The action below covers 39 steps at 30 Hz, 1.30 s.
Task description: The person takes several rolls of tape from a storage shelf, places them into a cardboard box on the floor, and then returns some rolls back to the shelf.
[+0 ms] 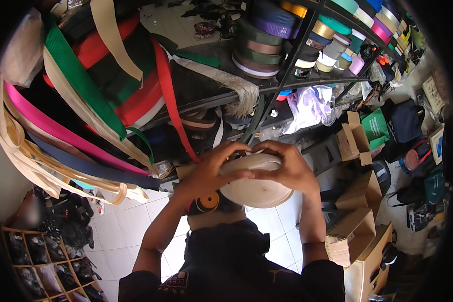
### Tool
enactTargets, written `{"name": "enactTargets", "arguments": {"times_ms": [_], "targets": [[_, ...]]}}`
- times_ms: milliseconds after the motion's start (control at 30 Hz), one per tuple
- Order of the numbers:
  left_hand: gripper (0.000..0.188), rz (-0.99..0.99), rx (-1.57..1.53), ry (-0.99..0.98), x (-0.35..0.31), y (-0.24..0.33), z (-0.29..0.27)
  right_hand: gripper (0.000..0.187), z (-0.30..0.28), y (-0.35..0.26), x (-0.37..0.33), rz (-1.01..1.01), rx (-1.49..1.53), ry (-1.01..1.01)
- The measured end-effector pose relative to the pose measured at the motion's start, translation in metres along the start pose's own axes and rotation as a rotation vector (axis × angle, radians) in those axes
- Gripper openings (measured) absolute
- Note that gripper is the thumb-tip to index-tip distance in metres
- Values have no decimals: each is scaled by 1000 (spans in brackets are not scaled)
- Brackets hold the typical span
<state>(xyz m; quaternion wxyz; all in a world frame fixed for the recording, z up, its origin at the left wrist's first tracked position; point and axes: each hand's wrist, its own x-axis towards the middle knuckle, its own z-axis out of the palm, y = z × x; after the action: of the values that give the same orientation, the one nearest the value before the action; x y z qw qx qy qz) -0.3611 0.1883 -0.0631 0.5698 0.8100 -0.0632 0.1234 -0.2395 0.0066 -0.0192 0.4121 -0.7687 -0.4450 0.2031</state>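
Note:
A flat, cream-coloured roll of webbing (pixel 259 195) is held up in front of my body, its wound face tilted toward me. My left hand (pixel 214 171) grips its left side and my right hand (pixel 289 163) its right side. Both thumbs lie over the near face and almost meet in the middle, while the fingers curl over the far edge. Beyond my hands, a red strap (pixel 167 95) hangs down from the shelf. Below my left hand, an orange disc-shaped spool (pixel 207 201) shows at waist level, partly covered by my forearm.
Black shelving (pixel 199 103) spans the far side, stacked with webbing rolls (pixel 259 55) in several colours. Green, pink and cream straps droop over its left edge. Open cardboard boxes (pixel 352 234) stand at the right, near bags (pixel 375 128). A wooden cubby rack (pixel 53 261) is at lower left.

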Motion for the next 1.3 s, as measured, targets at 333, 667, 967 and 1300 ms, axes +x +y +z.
{"name": "enactTargets", "arguments": {"times_ms": [333, 667, 967, 1300], "targets": [[26, 177, 93, 129, -1, -20, -1, 55, -8, 8, 2, 9, 307, 54], [36, -14, -364, 377, 9, -16, 23, 34, 10, 22, 9, -24, 496, 505], [31, -63, -277, 756, 17, -7, 31, 37, 28, 20, 25, -48, 584, 966], [32, 107, -60, 1134, 69, -12, 5, 51, 51, 11, 92, -157, 1007, 940]]}}
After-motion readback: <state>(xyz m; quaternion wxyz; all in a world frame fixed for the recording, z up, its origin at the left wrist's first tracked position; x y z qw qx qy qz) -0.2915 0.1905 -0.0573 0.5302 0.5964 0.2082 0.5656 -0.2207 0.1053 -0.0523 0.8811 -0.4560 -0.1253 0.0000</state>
